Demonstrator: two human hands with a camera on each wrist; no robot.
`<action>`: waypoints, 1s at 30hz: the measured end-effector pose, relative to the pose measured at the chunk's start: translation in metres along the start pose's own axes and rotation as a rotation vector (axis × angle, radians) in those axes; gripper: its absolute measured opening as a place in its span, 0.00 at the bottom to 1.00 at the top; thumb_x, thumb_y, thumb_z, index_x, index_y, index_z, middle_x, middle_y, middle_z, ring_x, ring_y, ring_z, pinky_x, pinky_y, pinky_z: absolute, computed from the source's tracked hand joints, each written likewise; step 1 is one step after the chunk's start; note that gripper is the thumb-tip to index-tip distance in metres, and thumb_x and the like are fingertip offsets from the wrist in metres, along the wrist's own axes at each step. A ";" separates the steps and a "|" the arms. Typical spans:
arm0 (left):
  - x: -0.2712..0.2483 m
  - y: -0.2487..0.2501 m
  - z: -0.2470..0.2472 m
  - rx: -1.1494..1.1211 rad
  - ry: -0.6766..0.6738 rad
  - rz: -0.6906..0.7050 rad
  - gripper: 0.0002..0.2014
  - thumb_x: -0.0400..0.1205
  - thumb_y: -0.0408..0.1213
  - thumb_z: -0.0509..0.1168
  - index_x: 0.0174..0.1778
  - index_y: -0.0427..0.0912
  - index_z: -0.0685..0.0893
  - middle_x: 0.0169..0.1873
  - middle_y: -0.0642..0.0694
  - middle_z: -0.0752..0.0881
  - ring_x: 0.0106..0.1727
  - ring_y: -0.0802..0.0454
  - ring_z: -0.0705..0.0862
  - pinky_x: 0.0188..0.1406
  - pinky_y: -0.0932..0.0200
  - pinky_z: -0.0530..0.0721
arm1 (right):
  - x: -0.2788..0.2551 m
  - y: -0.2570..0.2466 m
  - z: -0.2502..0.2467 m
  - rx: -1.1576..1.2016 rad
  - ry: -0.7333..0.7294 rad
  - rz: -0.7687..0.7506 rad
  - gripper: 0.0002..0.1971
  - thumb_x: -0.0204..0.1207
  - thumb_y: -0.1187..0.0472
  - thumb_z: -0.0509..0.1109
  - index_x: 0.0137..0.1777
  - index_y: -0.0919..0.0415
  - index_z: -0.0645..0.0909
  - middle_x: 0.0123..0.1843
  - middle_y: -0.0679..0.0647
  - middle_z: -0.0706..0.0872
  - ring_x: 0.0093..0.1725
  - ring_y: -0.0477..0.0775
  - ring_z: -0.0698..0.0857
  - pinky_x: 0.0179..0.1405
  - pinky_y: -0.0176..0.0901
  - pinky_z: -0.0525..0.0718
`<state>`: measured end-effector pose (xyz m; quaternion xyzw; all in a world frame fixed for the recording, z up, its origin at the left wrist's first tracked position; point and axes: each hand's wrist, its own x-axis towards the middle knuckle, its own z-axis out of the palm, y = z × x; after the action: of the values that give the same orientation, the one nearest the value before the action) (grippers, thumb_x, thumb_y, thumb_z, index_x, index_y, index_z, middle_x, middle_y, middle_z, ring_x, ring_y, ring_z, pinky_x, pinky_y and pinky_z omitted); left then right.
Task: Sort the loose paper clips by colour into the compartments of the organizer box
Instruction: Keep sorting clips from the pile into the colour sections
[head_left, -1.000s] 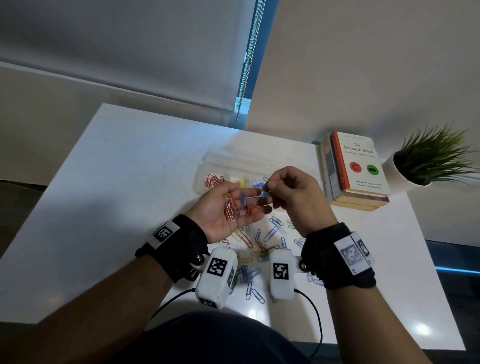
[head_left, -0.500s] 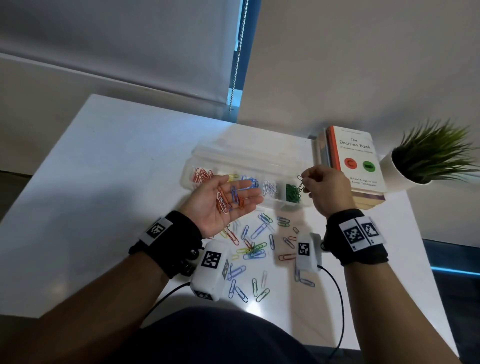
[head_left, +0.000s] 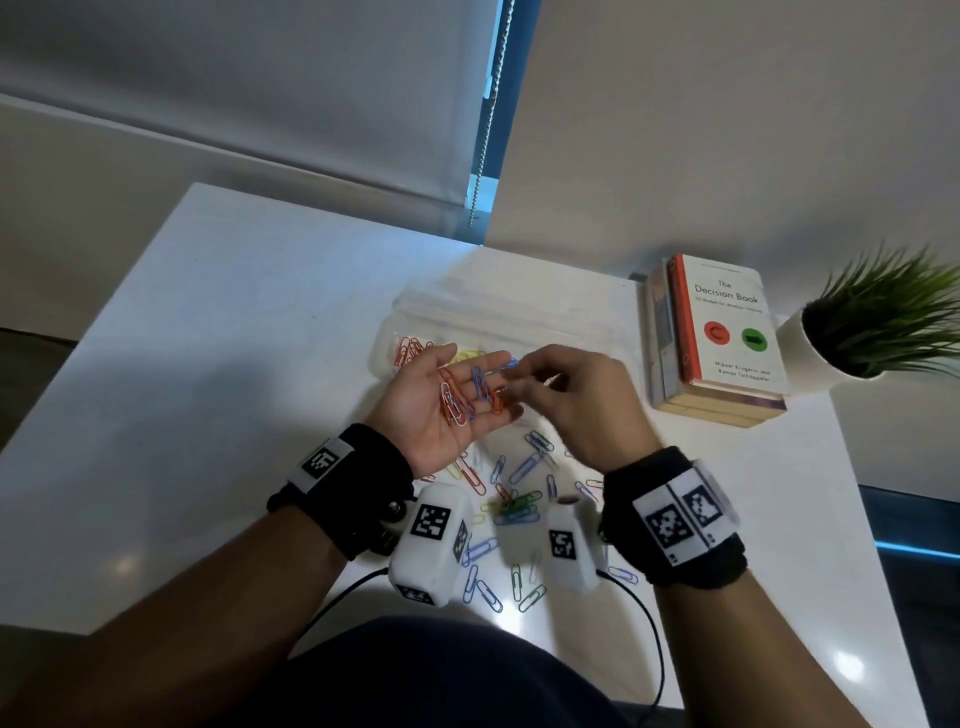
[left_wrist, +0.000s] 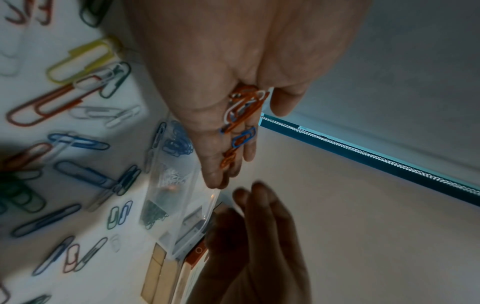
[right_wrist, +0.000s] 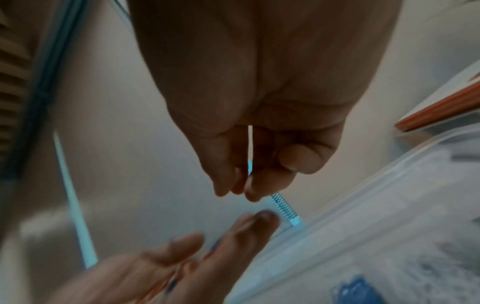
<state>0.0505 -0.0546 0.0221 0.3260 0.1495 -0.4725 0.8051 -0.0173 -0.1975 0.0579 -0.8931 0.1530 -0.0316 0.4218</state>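
Note:
My left hand (head_left: 436, 415) lies palm up above the table, fingers straight, carrying several red, white and blue paper clips (head_left: 457, 400); the left wrist view shows the same clips (left_wrist: 241, 115) on the fingers. My right hand (head_left: 566, 400), blurred, hovers just right of the left fingertips with loosely curled fingers (right_wrist: 221, 185) and nothing visible between them. Behind both hands stands the clear organizer box (head_left: 384, 348), with red clips (head_left: 410, 349) at its left end, then yellow, blue (left_wrist: 178, 142), white and green (left_wrist: 153, 214). Loose mixed clips (head_left: 514, 512) lie under the wrists.
A stack of books (head_left: 722, 332) lies right of the box, and a potted plant (head_left: 878, 322) stands at the table's right edge. Black cables (head_left: 332, 597) run from the wrist cameras over the near edge. A blind chain (head_left: 491, 104) hangs behind the table.
My right hand carried a clip from the left palm to the box's right end, then came back to the left fingertips. The left hand has kept its palm up with the clips.

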 end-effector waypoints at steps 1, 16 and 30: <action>0.000 0.000 0.000 -0.026 -0.007 -0.004 0.25 0.86 0.46 0.49 0.62 0.28 0.80 0.51 0.32 0.87 0.44 0.41 0.89 0.54 0.43 0.87 | -0.001 -0.003 0.007 -0.056 -0.015 -0.029 0.04 0.69 0.60 0.77 0.44 0.53 0.88 0.36 0.45 0.87 0.31 0.40 0.80 0.35 0.32 0.76; -0.001 -0.002 -0.004 -0.019 -0.039 0.007 0.24 0.84 0.43 0.50 0.64 0.29 0.80 0.44 0.35 0.86 0.37 0.44 0.85 0.37 0.56 0.88 | -0.005 -0.010 0.028 -0.246 -0.071 -0.009 0.09 0.71 0.63 0.74 0.51 0.59 0.87 0.45 0.53 0.91 0.46 0.52 0.87 0.49 0.44 0.81; 0.000 -0.001 -0.014 -0.027 -0.044 0.015 0.30 0.87 0.54 0.47 0.64 0.29 0.79 0.53 0.31 0.88 0.49 0.39 0.89 0.54 0.44 0.87 | -0.004 -0.009 0.017 -0.258 -0.118 -0.034 0.04 0.74 0.65 0.67 0.40 0.60 0.84 0.34 0.52 0.86 0.34 0.51 0.80 0.33 0.34 0.72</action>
<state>0.0503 -0.0456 0.0116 0.3058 0.1356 -0.4716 0.8159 -0.0156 -0.1789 0.0540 -0.9427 0.1153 0.0337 0.3112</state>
